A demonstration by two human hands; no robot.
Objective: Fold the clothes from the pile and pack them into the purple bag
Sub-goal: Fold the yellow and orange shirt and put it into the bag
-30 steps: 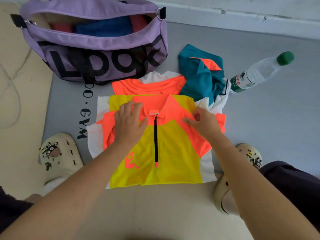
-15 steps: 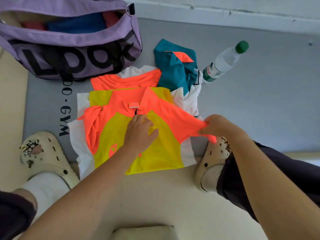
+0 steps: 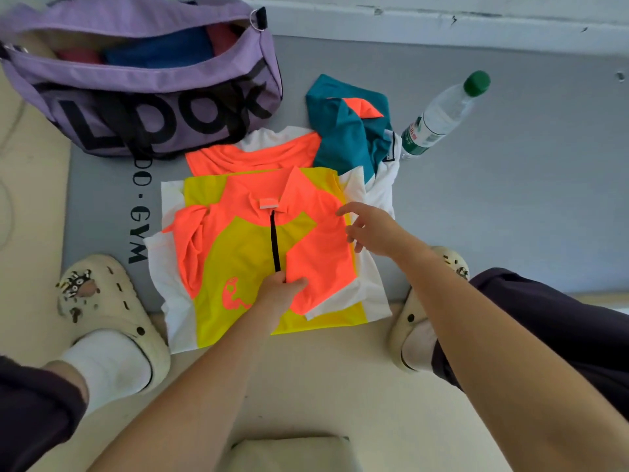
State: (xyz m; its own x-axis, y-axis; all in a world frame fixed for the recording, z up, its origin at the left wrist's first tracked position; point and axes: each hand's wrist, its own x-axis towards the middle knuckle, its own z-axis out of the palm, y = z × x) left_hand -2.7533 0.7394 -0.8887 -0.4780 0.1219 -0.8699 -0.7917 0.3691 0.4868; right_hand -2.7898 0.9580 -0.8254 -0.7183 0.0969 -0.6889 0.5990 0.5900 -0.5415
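Right sleeve now folded across yellow-orange shirt (image 3: 245,253) at frame centre; my right hand (image 3: 371,229) released, fingers loose, hovering. My left hand (image 3: 279,291) pinches sleeve end. Purple bag (image 3: 163,107) upper left, unzipped.

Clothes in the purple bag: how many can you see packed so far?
3 show through the purple bag's opening: a blue garment in the middle, red fabric at its left, red fabric at its right. More may lie underneath.

purple bag (image 3: 143,97) cut off top-left
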